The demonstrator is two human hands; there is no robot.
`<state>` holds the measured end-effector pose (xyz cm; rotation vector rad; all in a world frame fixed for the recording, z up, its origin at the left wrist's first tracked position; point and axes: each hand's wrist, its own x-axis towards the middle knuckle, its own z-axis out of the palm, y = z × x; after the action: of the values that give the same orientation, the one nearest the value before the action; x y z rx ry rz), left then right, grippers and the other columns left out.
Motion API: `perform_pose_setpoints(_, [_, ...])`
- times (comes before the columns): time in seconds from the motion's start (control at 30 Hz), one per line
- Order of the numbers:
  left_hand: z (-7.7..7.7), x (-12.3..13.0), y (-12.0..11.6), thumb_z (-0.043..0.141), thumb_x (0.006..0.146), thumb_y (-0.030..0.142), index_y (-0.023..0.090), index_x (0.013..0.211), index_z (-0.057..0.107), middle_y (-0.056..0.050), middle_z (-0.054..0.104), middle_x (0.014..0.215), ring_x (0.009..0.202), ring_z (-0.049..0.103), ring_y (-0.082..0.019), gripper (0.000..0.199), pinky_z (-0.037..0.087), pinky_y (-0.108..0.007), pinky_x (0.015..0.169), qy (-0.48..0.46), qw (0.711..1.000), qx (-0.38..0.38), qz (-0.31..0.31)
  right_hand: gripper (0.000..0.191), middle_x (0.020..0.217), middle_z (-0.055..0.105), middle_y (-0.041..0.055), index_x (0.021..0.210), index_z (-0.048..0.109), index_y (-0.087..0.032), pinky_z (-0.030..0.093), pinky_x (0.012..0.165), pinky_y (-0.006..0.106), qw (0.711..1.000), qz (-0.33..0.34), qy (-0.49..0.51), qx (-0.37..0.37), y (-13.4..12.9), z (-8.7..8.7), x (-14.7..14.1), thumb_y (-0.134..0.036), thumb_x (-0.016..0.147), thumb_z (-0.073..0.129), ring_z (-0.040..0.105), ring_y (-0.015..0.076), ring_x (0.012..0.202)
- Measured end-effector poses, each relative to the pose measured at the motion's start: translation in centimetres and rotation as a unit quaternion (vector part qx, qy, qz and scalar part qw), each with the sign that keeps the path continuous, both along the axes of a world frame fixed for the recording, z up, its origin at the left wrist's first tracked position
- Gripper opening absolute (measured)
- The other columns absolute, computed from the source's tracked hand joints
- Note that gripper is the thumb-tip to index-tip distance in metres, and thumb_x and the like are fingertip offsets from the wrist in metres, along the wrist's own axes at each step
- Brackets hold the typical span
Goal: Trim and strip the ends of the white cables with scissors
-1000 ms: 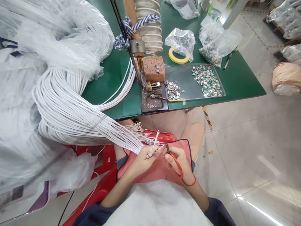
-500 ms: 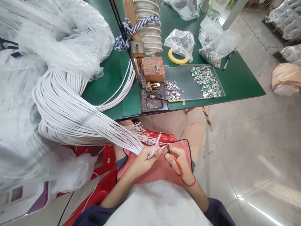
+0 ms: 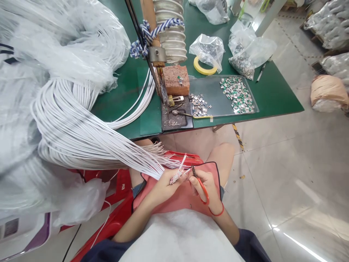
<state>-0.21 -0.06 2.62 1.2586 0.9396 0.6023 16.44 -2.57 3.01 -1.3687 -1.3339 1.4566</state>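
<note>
- My left hand [image 3: 167,183] is closed around the front of a bundle of white cables [image 3: 106,142]; the bundle sweeps in from beyond and to the left of that hand.
- Cable ends [image 3: 176,177] protrude between my left thumb and fingers, with reddish and white strands showing; one piece stands up above the grip.
- My right hand [image 3: 204,183], just beside the left, grips red-handled scissors [image 3: 203,191], dark blades pointing away from me, near the cable ends. Whether the blades touch a strand, I cannot tell.
- A thin red band [image 3: 218,212] circles my right wrist.
- Below both hands, a pink cloth [image 3: 180,202] with dark edging covers my lap.
- Beyond my hands stands a green table [image 3: 278,94].
- Straight ahead of my hands on it: a brick [image 3: 176,82] with small parts on top, and in front of the brick a dark plate [image 3: 174,120] bearing debris.
- Ahead and right of my right hand: a clear tray [image 3: 214,87] with silver parts [image 3: 199,105] at its left and green-and-silver parts [image 3: 238,95] at its right.
- Behind the tray, farther from my hands: a yellow tape roll [image 3: 200,69], partly under a plastic bag [image 3: 207,49].
</note>
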Motion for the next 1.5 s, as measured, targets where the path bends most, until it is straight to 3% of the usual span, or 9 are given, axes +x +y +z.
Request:
perform_pose_setpoints(0.27, [-0.3, 0.0, 0.0, 0.047, 0.094, 0.039, 0.015, 0.069, 0.053, 0.002, 0.047, 0.065, 0.061, 0.04, -0.012, 0.034, 0.033, -0.023, 0.059, 0.022, 1.0, 0.002, 0.012, 0.04, 0.045, 0.041, -0.0055, 0.062, 0.053, -0.02, 0.026, 0.042, 0.024, 0.998, -0.009, -0.048, 0.039, 0.2, -0.1, 0.2, -0.052, 0.086, 0.059, 0.032, 0.009, 0.04])
perform_pose_setpoints(0.8, [-0.6, -0.1, 0.1, 0.047, 0.093, 0.043, 0.016, 0.067, 0.051, 0.005, 0.036, 0.06, 0.057, 0.032, -0.01, 0.037, 0.029, -0.023, 0.055, 0.061, 0.997, -0.002, 0.038, 0.031, 0.043, 0.04, -0.0071, 0.074, 0.061, -0.017, 0.027, 0.039, 0.022, 0.999, -0.049, -0.017, -0.001, 0.3, -0.8, 0.9, -0.045, 0.087, 0.059, 0.033, 0.0079, 0.038])
perform_pose_setpoints(1.0, [-1.4, -0.3, 0.0, 0.049, 0.092, 0.044, 0.014, 0.072, 0.061, 0.003, 0.05, 0.06, 0.057, 0.044, -0.011, 0.037, 0.039, -0.024, 0.058, 0.045, 0.997, -0.011, 0.059, 0.023, 0.045, 0.045, -0.0064, 0.084, 0.064, -0.016, 0.031, 0.039, 0.021, 1.0, -0.019, 0.006, -0.001, 0.3, -0.5, 1.5, -0.038, 0.088, 0.06, 0.039, 0.0083, 0.037])
perform_pose_setpoints(1.07, [-1.5, -0.3, 0.1, 0.05, 0.091, 0.044, 0.014, 0.084, 0.069, -0.002, 0.062, 0.068, 0.066, 0.056, -0.015, 0.036, 0.046, -0.027, 0.066, 0.03, 0.996, -0.011, 0.079, 0.021, 0.045, 0.045, -0.0065, 0.083, 0.064, -0.016, 0.031, 0.039, 0.021, 1.0, -0.014, 0.013, -0.001, 0.3, -0.5, 1.4, -0.036, 0.087, 0.061, 0.038, 0.008, 0.037])
perform_pose_setpoints(1.13, [-1.4, -0.2, 0.3, 0.051, 0.091, 0.043, 0.015, 0.1, 0.071, -0.008, 0.072, 0.089, 0.089, 0.064, -0.022, 0.036, 0.049, -0.032, 0.082, 0.017, 0.995, 0.002, 0.103, 0.019, 0.046, 0.045, -0.0066, 0.083, 0.064, -0.016, 0.031, 0.039, 0.021, 1.0, -0.012, 0.015, -0.001, 0.3, -0.5, 1.3, -0.035, 0.086, 0.063, 0.038, 0.0078, 0.037])
perform_pose_setpoints(1.23, [-1.1, -0.1, 0.6, 0.054, 0.089, 0.042, 0.017, 0.111, 0.071, -0.01, 0.07, 0.114, 0.112, 0.06, -0.025, 0.037, 0.044, -0.037, 0.099, 0.02, 0.989, 0.04, 0.14, 0.017, 0.048, 0.046, -0.0068, 0.087, 0.064, -0.016, 0.032, 0.04, 0.02, 1.0, -0.013, 0.014, -0.012, 0.3, -0.8, 1.1, -0.033, 0.084, 0.066, 0.038, 0.0075, 0.039])
perform_pose_setpoints(1.3, [-1.1, 0.0, 0.5, 0.054, 0.089, 0.041, 0.016, 0.11, 0.071, -0.01, 0.072, 0.109, 0.105, 0.063, -0.024, 0.037, 0.046, -0.036, 0.096, 0.02, 0.987, 0.038, 0.153, 0.018, 0.05, 0.047, -0.007, 0.092, 0.063, -0.017, 0.032, 0.039, 0.02, 1.0, -0.014, 0.014, -0.024, 0.2, -1.1, 1.0, -0.033, 0.084, 0.067, 0.038, 0.0075, 0.039])
perform_pose_setpoints(1.43, [-1.4, -0.3, 0.0, 0.052, 0.09, 0.045, 0.015, 0.097, 0.072, -0.004, 0.069, 0.07, 0.066, 0.062, -0.017, 0.036, 0.05, -0.028, 0.066, 0.015, 0.989, 0.0, 0.147, 0.023, 0.051, 0.047, -0.0072, 0.097, 0.061, -0.017, 0.03, 0.04, 0.021, 0.999, -0.003, 0.006, -0.034, 0.1, -1.5, 1.0, -0.033, 0.082, 0.068, 0.037, 0.0079, 0.041])
perform_pose_setpoints(1.5, [-1.2, -0.6, -0.2, 0.055, 0.088, 0.046, 0.016, 0.091, 0.071, -0.003, 0.067, 0.068, 0.065, 0.06, -0.016, 0.034, 0.049, -0.026, 0.064, 0.013, 0.988, 0.011, 0.156, 0.024, 0.053, 0.046, -0.007, 0.098, 0.061, -0.017, 0.03, 0.042, 0.021, 0.999, 0.012, -0.008, -0.037, 0.2, -1.5, 0.9, -0.031, 0.08, 0.069, 0.036, 0.0082, 0.043])
